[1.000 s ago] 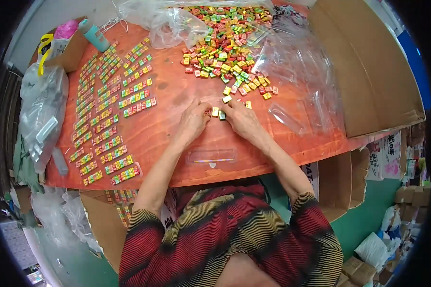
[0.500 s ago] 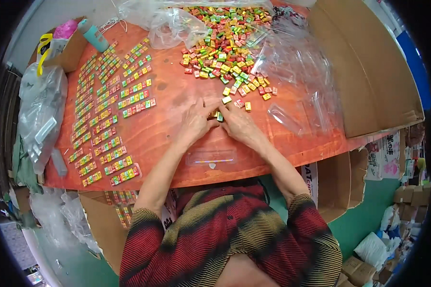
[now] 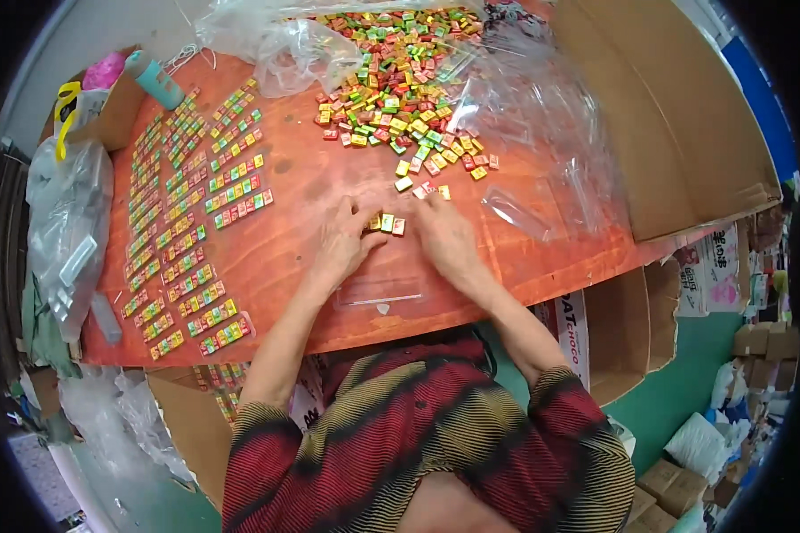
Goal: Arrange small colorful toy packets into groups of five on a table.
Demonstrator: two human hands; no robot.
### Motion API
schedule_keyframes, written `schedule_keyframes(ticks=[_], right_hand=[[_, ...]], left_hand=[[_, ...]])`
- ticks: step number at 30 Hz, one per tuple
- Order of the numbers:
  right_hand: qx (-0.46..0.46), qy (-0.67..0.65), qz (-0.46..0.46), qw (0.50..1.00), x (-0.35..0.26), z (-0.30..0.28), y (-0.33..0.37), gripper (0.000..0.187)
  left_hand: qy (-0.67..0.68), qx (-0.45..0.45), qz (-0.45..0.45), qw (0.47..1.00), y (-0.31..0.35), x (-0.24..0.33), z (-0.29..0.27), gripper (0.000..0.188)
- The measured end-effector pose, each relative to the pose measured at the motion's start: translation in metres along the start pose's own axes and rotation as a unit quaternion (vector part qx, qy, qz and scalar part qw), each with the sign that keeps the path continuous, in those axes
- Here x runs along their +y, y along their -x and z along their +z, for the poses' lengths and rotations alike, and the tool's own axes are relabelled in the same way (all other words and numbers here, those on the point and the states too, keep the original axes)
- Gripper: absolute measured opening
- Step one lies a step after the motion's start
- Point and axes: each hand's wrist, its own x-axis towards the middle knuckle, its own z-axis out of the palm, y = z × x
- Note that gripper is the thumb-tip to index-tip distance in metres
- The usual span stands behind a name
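Boxes (image 3: 388, 224), small and brightly coloured, stand in a short row on the counter (image 3: 293, 258) between the two hands, three of them plain to see. The left hand (image 3: 342, 242) is half curled at the row's left end, thumb and fingertips close against it; whether it grips a box I cannot tell. The right hand (image 3: 447, 235) has its fingers bent down beside a few loose boxes just past the row, and its hold is hidden too. Just nearer the body lies a clear tray (image 3: 380, 298) with nothing in it, so this row looks only partly built and not yet trayed. Much appears done: finished rows (image 3: 225, 335) fill the counter's left side in rough columns, the nearest seemingly in a tray of its own, and more rows show in a carton (image 3: 182, 400) below the edge. Plenty is left, judging by the large loose heap (image 3: 400, 89) at the far side. Spare trays (image 3: 516, 211) lie to the right, among clear plastic too tangled to count.
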Motion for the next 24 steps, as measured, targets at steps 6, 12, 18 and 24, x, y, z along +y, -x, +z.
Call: schedule_keyframes(ticks=[6,12,18,24], right_hand=[[-0.004,-0.004,0.006,1.000,0.014,0.010,0.005,0.019],[0.001,-0.031,-0.029,0.999,0.021,0.003,-0.002,0.023],[0.018,0.045,-0.049,0.998,0.044,0.000,-0.021,0.022],[-0.028,-0.021,0.011,0.999,0.038,-0.011,0.010,0.017]], left_hand=[[-0.021,-0.015,-0.017,1.000,0.002,0.002,0.001,0.038],[-0.033,0.002,-0.015,0.999,0.003,0.003,0.003,0.037],[0.003,0.023,0.004,1.000,0.002,-0.002,0.008,0.038],[-0.028,-0.005,-0.013,1.000,0.002,0.001,0.003,0.034]])
